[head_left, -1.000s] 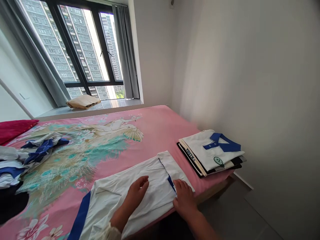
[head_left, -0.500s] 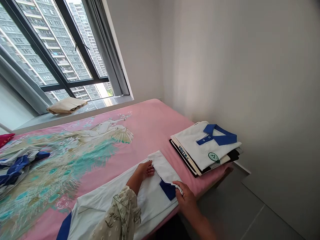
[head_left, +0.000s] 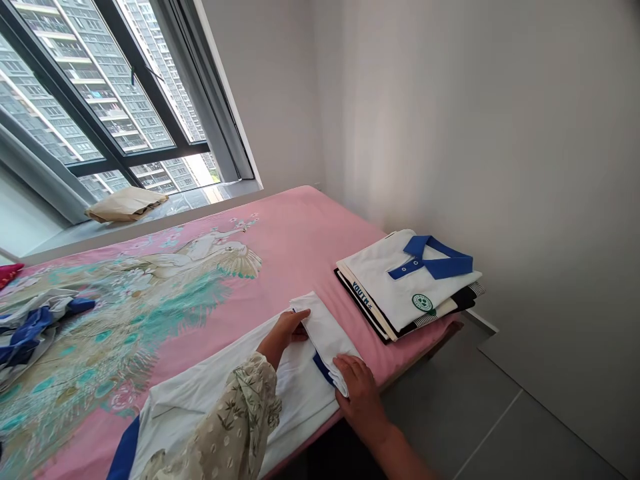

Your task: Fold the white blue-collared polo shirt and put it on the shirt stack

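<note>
A white shirt (head_left: 205, 380) with blue parts lies spread along the near edge of the bed. Its far right end is folded back over itself as a strip. My left hand (head_left: 286, 329) has the upper edge of this strip between thumb and fingers. On the strip's near end, my right hand (head_left: 357, 393) grips the fabric, fingers on top and thumb at the edge. A bit of blue cloth (head_left: 323, 368) peeks out beneath the strip. Part of the shirt is hidden under my left sleeve (head_left: 235, 413).
A stack of folded clothes (head_left: 400, 287), topped by a white polo with a blue collar, sits at the bed's right corner. Crumpled blue and white clothing (head_left: 35, 333) lies at left on the pink bedsheet (head_left: 295, 233). A beige bundle (head_left: 125, 203) rests on the windowsill.
The strip's near end has been turned further over, covering most of the blue part. My right hand moved slightly left and up with it. The view shifted a little.
</note>
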`<control>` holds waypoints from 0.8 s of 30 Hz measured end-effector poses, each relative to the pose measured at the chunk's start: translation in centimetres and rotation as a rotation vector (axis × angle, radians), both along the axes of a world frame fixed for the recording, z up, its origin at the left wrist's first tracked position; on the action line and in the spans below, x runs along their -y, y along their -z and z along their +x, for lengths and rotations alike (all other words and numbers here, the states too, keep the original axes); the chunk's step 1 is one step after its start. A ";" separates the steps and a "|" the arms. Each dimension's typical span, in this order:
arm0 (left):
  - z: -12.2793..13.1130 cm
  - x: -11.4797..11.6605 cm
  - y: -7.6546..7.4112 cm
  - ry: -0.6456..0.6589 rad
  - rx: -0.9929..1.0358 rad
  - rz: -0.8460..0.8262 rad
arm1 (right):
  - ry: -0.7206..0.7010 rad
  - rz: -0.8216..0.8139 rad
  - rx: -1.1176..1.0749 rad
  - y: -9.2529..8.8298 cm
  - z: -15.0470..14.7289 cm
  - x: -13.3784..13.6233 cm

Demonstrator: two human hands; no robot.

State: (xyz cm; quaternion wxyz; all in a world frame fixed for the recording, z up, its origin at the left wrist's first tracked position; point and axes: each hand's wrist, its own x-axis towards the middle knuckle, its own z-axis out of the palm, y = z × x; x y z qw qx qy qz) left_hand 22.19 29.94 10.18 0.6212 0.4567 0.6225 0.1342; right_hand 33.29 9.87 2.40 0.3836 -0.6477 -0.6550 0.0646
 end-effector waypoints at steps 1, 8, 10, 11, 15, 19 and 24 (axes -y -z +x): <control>0.2 0.2 -0.1 0.001 -0.006 0.018 | 0.002 0.016 0.000 0.0 0.1 -0.1; 1.8 1.5 -2.2 0.017 0.017 0.147 | 0.049 0.115 -0.102 -2.5 1.2 -0.1; 1.3 1.6 -3.7 0.040 0.049 0.168 | 0.047 0.161 -0.110 -4.3 1.0 0.2; 0.6 1.6 -4.5 0.050 0.066 0.177 | 0.029 0.183 -0.108 -5.3 0.6 0.5; -6.0 1.6 -7.9 0.059 0.103 0.208 | -0.088 0.198 -0.113 -9.4 -4.3 1.5; -16.9 3.1 -9.7 0.026 0.068 0.206 | -0.297 0.112 -0.138 -10.6 -13.3 2.3; -27.8 7.8 -7.5 -0.115 0.012 0.133 | -0.501 -0.097 -0.026 -6.6 -23.0 2.7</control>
